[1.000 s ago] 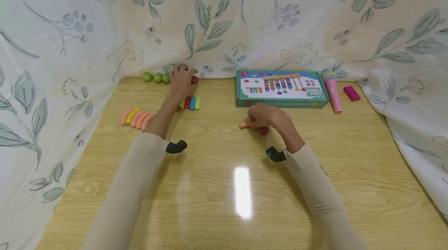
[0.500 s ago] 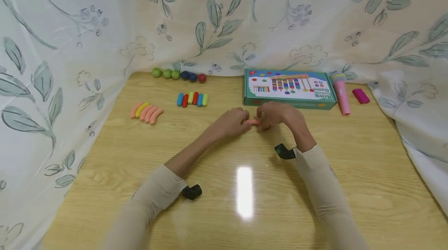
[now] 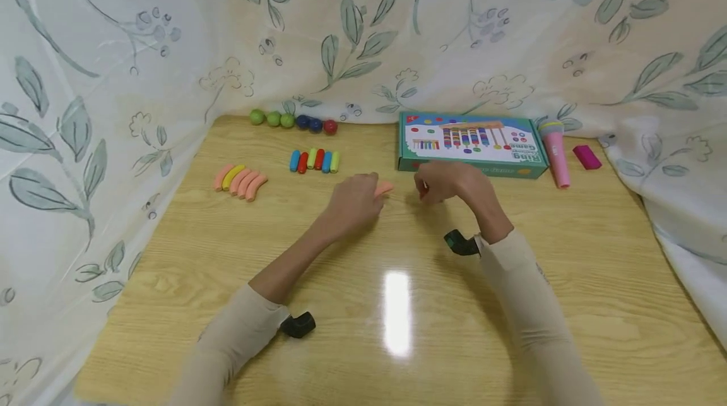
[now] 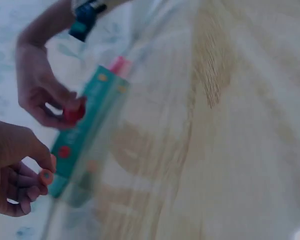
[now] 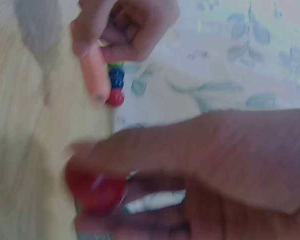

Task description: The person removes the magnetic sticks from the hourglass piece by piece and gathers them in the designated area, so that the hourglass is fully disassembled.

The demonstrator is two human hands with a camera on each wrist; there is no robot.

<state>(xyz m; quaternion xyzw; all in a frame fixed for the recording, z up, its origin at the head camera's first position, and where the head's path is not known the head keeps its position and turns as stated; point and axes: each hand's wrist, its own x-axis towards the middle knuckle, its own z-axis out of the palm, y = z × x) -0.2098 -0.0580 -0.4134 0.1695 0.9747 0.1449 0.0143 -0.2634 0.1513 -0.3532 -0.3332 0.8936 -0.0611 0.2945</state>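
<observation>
While my left hand point(image 3: 353, 201) pinches the orange peg point(image 3: 384, 188) and my right hand point(image 3: 449, 182) pinches the red piece point(image 4: 73, 114), either loose grip could drop its piece onto the table point(image 3: 397, 343)

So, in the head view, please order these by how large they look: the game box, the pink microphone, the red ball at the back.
1. game box
2. pink microphone
3. red ball

All three lie at a similar distance, so the order is fairly safe.

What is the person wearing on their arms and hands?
Both arms are in long, snug beige sleeves that end at the wrists. The right sleeve bears a small dark marking. A small black camera sits at the left wrist, another at the right. The hands are bare: no gloves.
</observation>
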